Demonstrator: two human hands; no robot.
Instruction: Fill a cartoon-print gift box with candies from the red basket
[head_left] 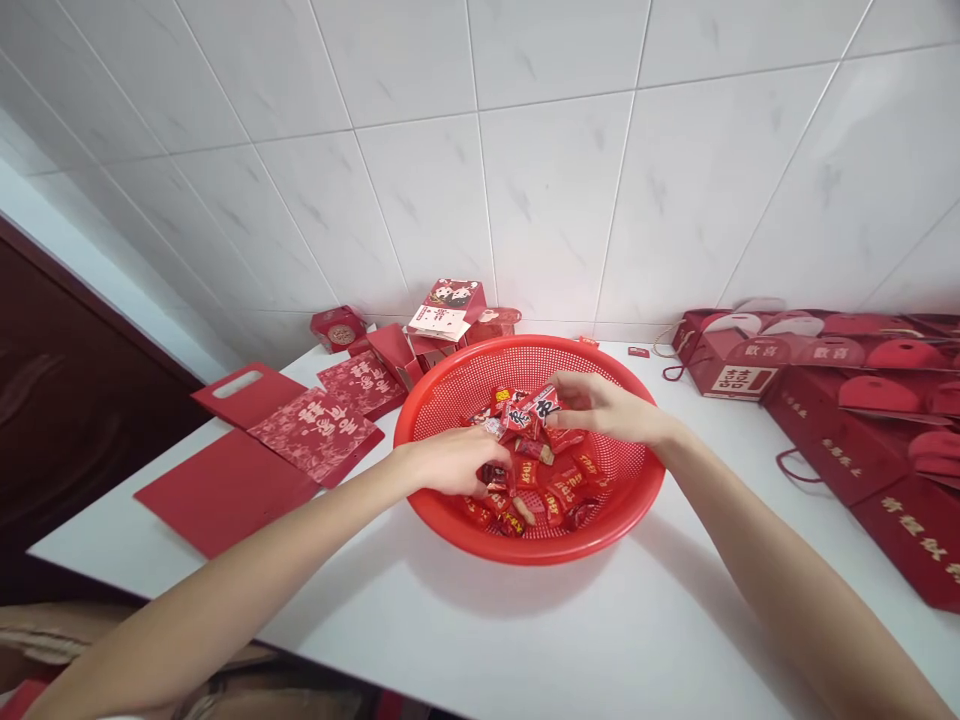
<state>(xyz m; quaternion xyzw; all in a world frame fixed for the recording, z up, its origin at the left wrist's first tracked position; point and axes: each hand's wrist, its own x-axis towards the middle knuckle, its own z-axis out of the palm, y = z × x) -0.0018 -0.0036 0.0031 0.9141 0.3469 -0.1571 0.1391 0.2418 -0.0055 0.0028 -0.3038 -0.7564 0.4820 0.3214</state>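
The red basket [450, 395] sits at the centre of the white table [525, 630] and holds a pile of wrapped candies [551, 480]. The right hand [596, 405] is inside the basket, fingers pinched on a small bunch of red candy packets [529, 408] held just above the pile; the left hand [450, 460] reaches in from the near-left rim, fingers curled down onto the candies, though a firm grasp cannot be confirmed. Flat red paper bags [285, 430] lie left of the basket, small folded boxes [442, 315] stand behind it against the tiled wall [525, 150], and red gift bags [847, 400] lie well apart to the right.

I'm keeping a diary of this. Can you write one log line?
left hand: in candies | right hand: holding candy packets | red basket: on white table
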